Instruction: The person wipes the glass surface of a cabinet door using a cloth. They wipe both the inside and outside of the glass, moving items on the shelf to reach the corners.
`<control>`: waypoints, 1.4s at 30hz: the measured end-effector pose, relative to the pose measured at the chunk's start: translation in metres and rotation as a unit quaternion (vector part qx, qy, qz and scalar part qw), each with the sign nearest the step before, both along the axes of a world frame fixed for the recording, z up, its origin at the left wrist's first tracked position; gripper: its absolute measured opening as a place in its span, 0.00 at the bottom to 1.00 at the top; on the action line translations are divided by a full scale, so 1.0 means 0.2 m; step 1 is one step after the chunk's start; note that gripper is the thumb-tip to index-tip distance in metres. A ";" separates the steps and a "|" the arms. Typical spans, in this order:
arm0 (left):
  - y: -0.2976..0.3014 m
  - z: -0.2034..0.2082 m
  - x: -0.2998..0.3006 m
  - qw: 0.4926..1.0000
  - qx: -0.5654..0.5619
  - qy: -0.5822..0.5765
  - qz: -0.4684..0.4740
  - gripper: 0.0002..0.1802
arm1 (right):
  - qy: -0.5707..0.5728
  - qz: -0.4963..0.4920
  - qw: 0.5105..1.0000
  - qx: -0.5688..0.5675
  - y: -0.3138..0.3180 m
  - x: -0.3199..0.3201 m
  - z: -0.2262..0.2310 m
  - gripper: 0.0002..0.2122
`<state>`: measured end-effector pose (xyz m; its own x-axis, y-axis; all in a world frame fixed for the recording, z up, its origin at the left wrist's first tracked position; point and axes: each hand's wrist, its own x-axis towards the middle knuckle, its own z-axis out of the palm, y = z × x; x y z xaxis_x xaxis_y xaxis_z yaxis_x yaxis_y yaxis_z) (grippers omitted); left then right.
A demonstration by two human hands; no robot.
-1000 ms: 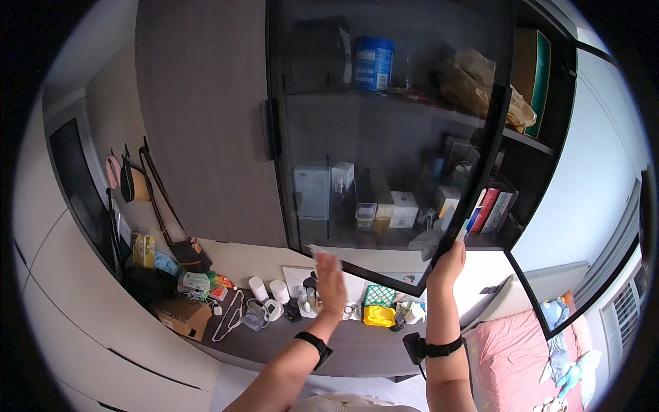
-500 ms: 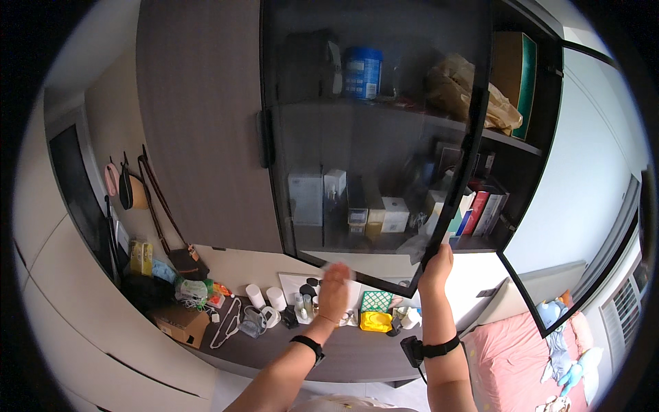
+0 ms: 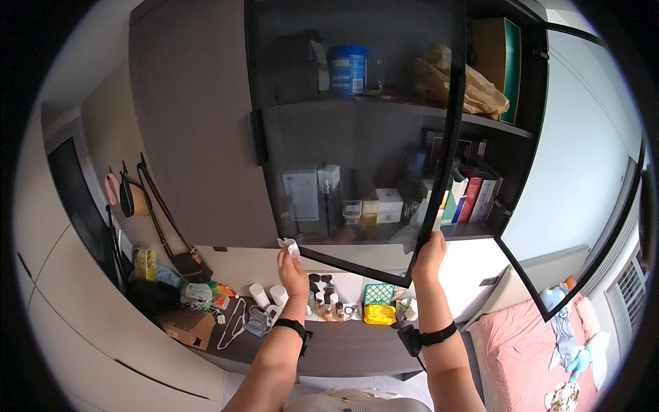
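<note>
A dark-framed glass cabinet door [image 3: 357,147] stands ajar in front of the shelves. My left hand [image 3: 293,273] is at its lower left corner, fingers closed on a crumpled white wipe [image 3: 290,247] that touches or nearly touches the frame. My right hand [image 3: 430,257] grips the door's lower right edge, its fingertips partly hidden. Just inside that edge a whitish crumpled patch [image 3: 406,238] shows through the glass; I cannot tell whether it is another wipe.
Behind the glass are a blue tub [image 3: 349,70] and several boxes; a brown paper bag [image 3: 484,95] and books [image 3: 470,199] fill the right side. A second glass door [image 3: 583,172] hangs open at right. Below, a desk [image 3: 343,357] holds bottles, a yellow pack [image 3: 379,314] and hangers. A pink bed [image 3: 511,343] stands right.
My left hand has moved left and up from below the door's bottom edge to its lower left corner, where the white wipe now shows. My right hand keeps its grip on the door edge.
</note>
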<state>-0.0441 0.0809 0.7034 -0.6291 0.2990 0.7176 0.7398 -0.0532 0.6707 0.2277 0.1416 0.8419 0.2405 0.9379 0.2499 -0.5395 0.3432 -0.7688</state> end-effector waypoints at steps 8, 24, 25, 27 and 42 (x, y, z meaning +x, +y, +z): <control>-0.08 0.07 0.04 0.983 -0.032 0.180 0.033 0.07 | -0.001 0.007 1.000 -0.020 -0.01 0.00 -0.05 0.13; -0.09 0.19 1.04 0.908 -0.101 0.196 -0.357 0.11 | -0.049 0.071 0.996 -0.011 0.05 0.09 -0.11 0.11; -0.09 0.21 1.02 0.911 -0.079 0.155 -0.374 0.12 | -0.007 0.098 0.994 -0.040 -0.05 0.06 -0.01 0.11; -0.10 0.21 0.97 0.904 -0.129 0.067 -0.401 0.15 | -0.001 0.112 0.993 -0.047 -0.06 0.05 0.00 0.11; -0.03 0.88 0.92 0.825 -0.099 -0.168 -0.531 0.14 | 0.052 0.313 0.948 -0.041 -0.06 0.17 -0.02 0.14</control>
